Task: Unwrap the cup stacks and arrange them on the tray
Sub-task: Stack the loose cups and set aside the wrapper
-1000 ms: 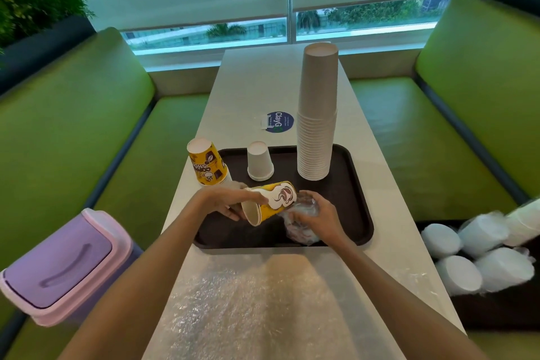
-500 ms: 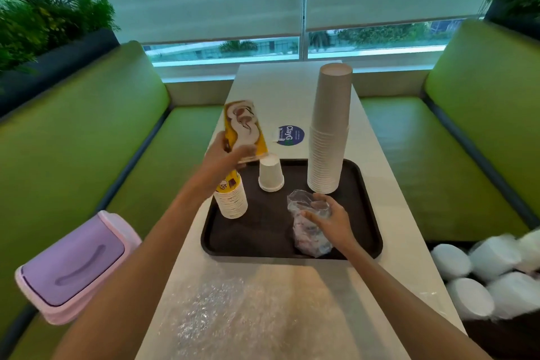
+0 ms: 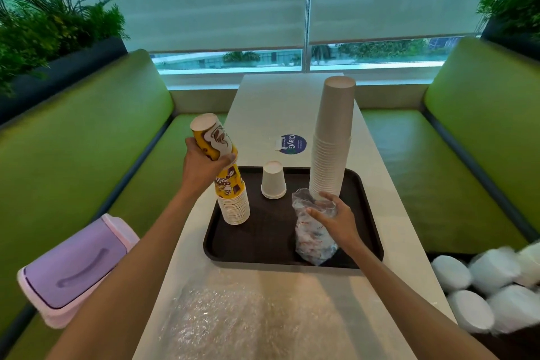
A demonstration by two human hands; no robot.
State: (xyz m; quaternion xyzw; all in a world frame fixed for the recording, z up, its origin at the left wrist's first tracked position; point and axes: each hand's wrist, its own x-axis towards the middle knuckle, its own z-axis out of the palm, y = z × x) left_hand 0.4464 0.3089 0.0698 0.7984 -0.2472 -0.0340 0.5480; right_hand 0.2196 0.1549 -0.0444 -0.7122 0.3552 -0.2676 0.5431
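A dark tray (image 3: 271, 242) lies on the white table (image 3: 280, 102). At its left edge stands a stack of yellow printed cups (image 3: 233, 199), upside down. My left hand (image 3: 204, 166) grips another yellow cup (image 3: 214, 139) tilted just above that stack. A small white cup (image 3: 273, 181) stands inverted in the tray's middle. A tall stack of plain cups (image 3: 331, 140) rises at the tray's back right. My right hand (image 3: 333, 218) holds a crumpled clear plastic wrapper (image 3: 312, 237) on the tray, next to the tall stack's base.
A sheet of bubble wrap (image 3: 248, 321) covers the near table. A lilac bin (image 3: 76, 269) sits on the left green bench. Several wrapped white cup stacks (image 3: 491, 289) lie at the right. A round blue sticker (image 3: 293, 144) marks the table beyond the tray.
My left hand lifted the yellow cup from low over the tray, turned it bottom-up, and brought it above the yellow stack. My right hand stayed on the wrapper.
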